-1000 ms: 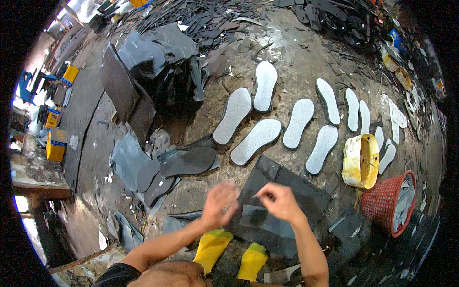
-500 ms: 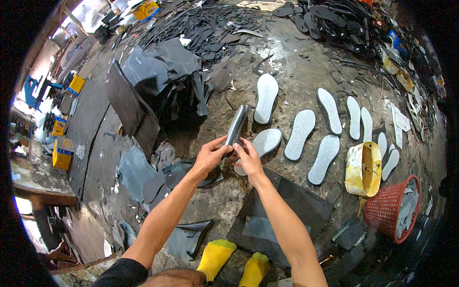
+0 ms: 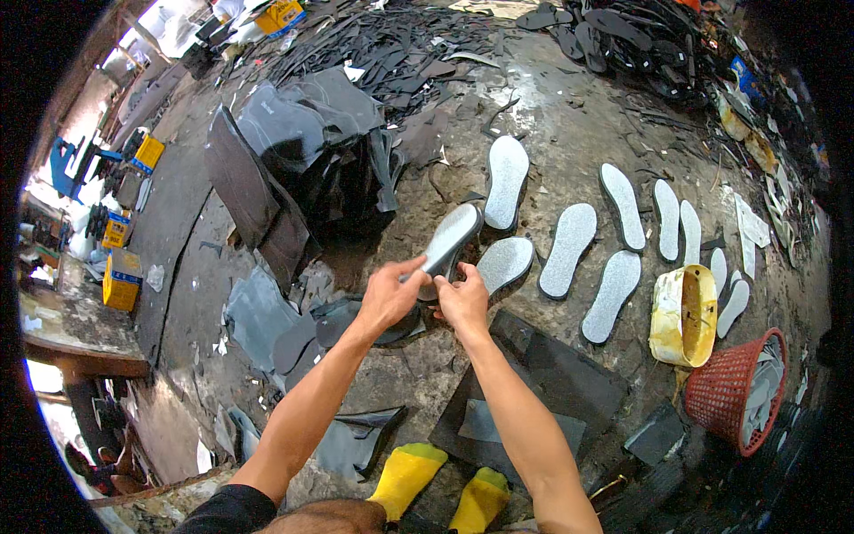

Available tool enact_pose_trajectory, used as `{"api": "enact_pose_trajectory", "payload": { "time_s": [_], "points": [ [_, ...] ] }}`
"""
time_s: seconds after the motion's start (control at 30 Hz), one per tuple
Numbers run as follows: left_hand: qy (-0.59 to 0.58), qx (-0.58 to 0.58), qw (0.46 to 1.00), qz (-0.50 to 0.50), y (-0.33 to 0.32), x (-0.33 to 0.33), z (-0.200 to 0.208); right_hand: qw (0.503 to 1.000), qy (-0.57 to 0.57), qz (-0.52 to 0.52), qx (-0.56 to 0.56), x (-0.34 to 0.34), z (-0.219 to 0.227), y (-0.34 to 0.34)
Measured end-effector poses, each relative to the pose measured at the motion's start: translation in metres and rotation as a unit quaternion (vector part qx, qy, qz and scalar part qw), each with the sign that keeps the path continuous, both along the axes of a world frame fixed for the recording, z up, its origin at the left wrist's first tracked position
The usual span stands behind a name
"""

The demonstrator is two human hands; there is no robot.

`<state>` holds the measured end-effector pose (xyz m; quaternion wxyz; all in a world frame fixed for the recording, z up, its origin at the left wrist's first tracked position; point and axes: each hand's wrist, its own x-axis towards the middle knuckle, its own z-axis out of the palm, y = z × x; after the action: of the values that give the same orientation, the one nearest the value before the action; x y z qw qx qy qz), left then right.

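White-topped sole [image 3: 452, 233] is what we hold, just above the middle of the frame over the floor [image 3: 400, 383], its long axis slanting from lower left to upper right, its pale face turned up. Our left grip [image 3: 389, 295] grasps it along the left edge near its lower end, thumb on the pale face; our right grip [image 3: 463, 301] pinches at the lower right edge, so the two hands are about equally near and the far end points beyond both toward the top of the frame. A dark layer shows beneath, and we cannot tell whether that is a second sole or this one's own side. Just right of our right grip lies a neighbouring sole [image 3: 507, 264], partly hidden by that hand, and an upper sole [image 3: 508, 182] lies above it; these two crowd that side most. Farther right we see more pale soles [image 3: 569, 249], a yellow container [image 3: 663, 311] and a red basket [image 3: 719, 392]. Dark cut pieces [image 3: 336, 320] lie beside our left grip, a dark sheet [image 3: 583, 378] lies right of our right forearm, and bulky grey-black sheets [image 3: 320, 133] stand at upper left.
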<state>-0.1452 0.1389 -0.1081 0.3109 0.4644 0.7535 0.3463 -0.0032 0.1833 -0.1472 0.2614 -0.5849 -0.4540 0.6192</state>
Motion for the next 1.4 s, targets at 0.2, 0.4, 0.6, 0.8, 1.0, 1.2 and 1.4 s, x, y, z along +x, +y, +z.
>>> {"api": "enact_pose_trajectory", "payload": {
  "time_s": [0.2,0.4,0.6,0.8,1.0,1.2,1.4],
  "points": [
    [0.124,0.176,0.972,0.098,0.020,-0.042,0.070,0.948,-0.224,0.033,0.224,0.005,-0.021,0.001],
    [0.140,0.252,0.951,0.108,0.007,-0.063,0.167,0.997,-0.038,0.002,0.071,-0.010,-0.038,0.029],
    [0.275,0.327,0.889,0.166,-0.015,-0.068,0.247,0.999,-0.031,0.018,0.022,-0.023,-0.055,0.042],
    [-0.155,0.363,0.907,0.146,-0.054,-0.068,0.222,0.973,-0.143,0.087,0.159,-0.017,-0.015,0.029],
    [-0.366,0.050,0.923,0.106,-0.103,0.008,0.130,0.866,0.455,-0.183,0.096,0.127,0.093,-0.030],
    [-0.578,-0.060,0.814,0.018,-0.136,0.068,0.074,0.916,0.180,-0.293,0.206,0.212,0.145,-0.099],
    [-0.576,-0.161,0.801,-0.039,-0.167,0.139,0.008,0.891,-0.006,-0.418,0.176,0.289,0.096,-0.158]
  ]
}}
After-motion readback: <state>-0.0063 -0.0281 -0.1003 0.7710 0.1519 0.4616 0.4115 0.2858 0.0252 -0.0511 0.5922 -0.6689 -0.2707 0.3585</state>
